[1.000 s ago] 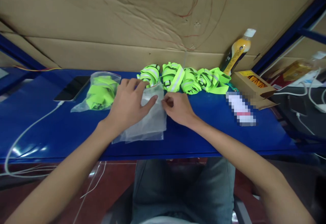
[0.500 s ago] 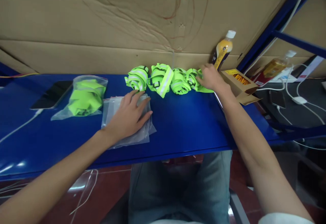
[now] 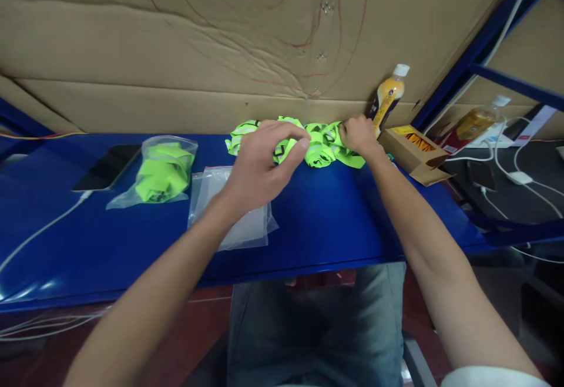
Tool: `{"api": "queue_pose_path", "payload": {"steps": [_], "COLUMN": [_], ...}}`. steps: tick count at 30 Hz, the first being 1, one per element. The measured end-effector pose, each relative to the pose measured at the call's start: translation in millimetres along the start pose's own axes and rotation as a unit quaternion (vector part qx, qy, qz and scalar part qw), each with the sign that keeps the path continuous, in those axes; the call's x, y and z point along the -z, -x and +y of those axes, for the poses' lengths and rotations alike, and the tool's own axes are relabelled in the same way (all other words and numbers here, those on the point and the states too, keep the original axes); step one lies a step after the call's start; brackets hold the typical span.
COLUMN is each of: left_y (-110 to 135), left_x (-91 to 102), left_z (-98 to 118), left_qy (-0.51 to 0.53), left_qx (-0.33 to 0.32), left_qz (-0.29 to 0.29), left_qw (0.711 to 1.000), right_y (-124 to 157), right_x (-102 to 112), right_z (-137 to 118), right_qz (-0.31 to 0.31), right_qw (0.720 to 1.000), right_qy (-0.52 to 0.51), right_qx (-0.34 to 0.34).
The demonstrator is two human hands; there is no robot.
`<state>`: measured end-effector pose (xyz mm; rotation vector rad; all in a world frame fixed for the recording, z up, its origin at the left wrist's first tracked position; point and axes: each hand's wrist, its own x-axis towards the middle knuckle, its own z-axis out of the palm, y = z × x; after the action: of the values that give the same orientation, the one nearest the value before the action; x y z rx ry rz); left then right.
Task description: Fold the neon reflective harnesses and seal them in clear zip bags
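Observation:
Several rolled neon-green reflective strap bundles [image 3: 320, 153] lie in a row along the back of the blue table. At the row's right end, my right hand [image 3: 359, 134] is closed on the last reflective strap bundle [image 3: 351, 158], with its fingertips partly hidden. My left hand [image 3: 264, 170] hovers in front of the row, its fingers bent and the thumb apart, holding nothing; it covers part of the left bundles. Below it lies a stack of clear zip bags [image 3: 247, 228]. Farther left, a similar green bundle [image 3: 163, 172] sits inside a clear bag.
A black phone [image 3: 108, 167] with a white cable lies at the left. Behind my right hand, a yellow drink bottle [image 3: 388, 96] leans by the cardboard wall [image 3: 176, 52]. An opened small carton [image 3: 412, 158] stands beside my right forearm, near a blue frame [image 3: 515, 84].
My left hand has lifted off the zip bags and moved right, toward the bundles. My right hand stays at the row's right end, now closed more tightly. The view has shifted slightly.

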<state>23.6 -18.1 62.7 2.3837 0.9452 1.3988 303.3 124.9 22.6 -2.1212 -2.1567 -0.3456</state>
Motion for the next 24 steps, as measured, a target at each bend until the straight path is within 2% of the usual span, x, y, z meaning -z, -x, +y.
{"api": "queue_pose_path", "payload": {"steps": [3,5,8,10,12,14,16,18,21,24], "left_y": [-12,-22,-42,-58,-73,-86,-94,-99,-105,-109], "left_x": [-19.0,-26.0,-31.2,-35.7,-42.6,-49.9,-53.9,-52.7,-43.3,-34.4], "left_z": [-10,-18,-22,-22,-24,-29,-36,-40,-42,-45], "left_qy": [0.004,-0.01,-0.023,-0.008,0.018,0.056,0.112,0.181,0.243,0.207], "left_qx": [0.027,0.042,0.043,0.035,0.026,0.025,0.032,0.045,0.076,0.084], "left_qz": [-0.024,-0.04,-0.022,0.013,0.052,0.084,0.094,0.09,0.114,0.185], "left_qw": [0.999,0.998,0.999,0.999,0.998,0.995,0.989,0.978,0.96,0.957], "right_y": [6,9,10,11,14,18,22,23,22,24], "right_x": [16,31,58,76,92,107,119,127,133,136], "right_z": [4,9,10,1,-13,-27,-36,-38,-33,-32], "right_qz": [0.071,0.145,0.297,0.364,0.371,0.34,0.303,0.3,0.322,0.335], "right_qw": [0.997,0.988,0.95,0.923,0.919,0.928,0.938,0.935,0.906,0.862], "right_qy": [-0.02,-0.045,-0.096,-0.124,-0.134,-0.14,-0.144,-0.162,-0.257,-0.368], "right_qx": [-0.007,-0.021,-0.03,-0.02,0.009,0.055,0.089,0.1,0.098,0.095]}}
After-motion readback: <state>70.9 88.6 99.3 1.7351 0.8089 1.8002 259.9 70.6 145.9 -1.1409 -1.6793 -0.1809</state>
